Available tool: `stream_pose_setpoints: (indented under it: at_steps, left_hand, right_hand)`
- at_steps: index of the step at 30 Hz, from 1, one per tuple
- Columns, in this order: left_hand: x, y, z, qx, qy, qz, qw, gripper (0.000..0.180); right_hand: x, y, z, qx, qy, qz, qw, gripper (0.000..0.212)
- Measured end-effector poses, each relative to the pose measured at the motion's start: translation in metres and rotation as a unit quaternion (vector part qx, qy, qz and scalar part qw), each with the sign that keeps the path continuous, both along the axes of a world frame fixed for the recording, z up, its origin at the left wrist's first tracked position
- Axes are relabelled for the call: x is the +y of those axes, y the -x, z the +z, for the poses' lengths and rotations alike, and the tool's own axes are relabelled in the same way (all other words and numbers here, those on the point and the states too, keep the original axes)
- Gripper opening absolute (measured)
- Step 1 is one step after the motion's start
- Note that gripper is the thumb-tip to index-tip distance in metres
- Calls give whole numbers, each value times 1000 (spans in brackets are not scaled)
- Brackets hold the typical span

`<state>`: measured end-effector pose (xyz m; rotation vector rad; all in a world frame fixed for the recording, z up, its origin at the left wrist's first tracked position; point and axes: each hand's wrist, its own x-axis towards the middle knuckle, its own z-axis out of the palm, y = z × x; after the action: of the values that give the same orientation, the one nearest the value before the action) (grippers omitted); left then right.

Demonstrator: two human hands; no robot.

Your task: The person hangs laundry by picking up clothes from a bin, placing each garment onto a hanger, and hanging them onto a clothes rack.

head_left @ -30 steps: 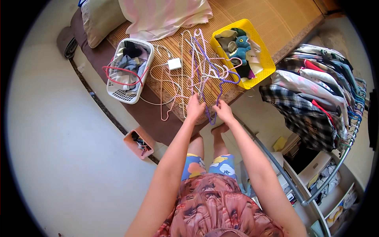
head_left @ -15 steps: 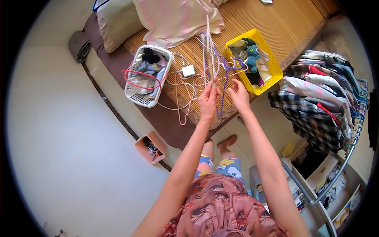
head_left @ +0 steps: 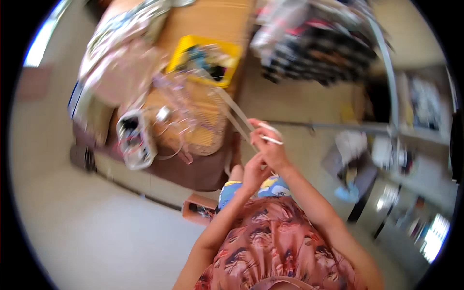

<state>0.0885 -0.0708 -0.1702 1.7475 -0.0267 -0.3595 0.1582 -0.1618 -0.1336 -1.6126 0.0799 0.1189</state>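
Hangers (head_left: pixel 237 116) blurred, right hand (head_left: pixel 268 145) gripping, left hand (head_left: pixel 253 171) below

I have both forearms rising from the lower edge, bare, converging in front of my chest. My right hand (head_left: pixel 270 145) is the higher one, fingers curled and pinched closed on something thin and pale. My left hand (head_left: pixel 254 171) sits just below and touching it, fingers curled upward against the right wrist. Motion blur hides whether the left hand grips anything.
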Motion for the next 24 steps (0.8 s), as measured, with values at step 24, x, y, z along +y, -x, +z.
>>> stream_pose_setpoints:
  at_steps: [24]
  left_hand:
    - [-335, 91, -44, -21, -66, -524, 849, 17]
  right_hand:
    - [-312, 296, -36, 216, 171, -374, 885, 32]
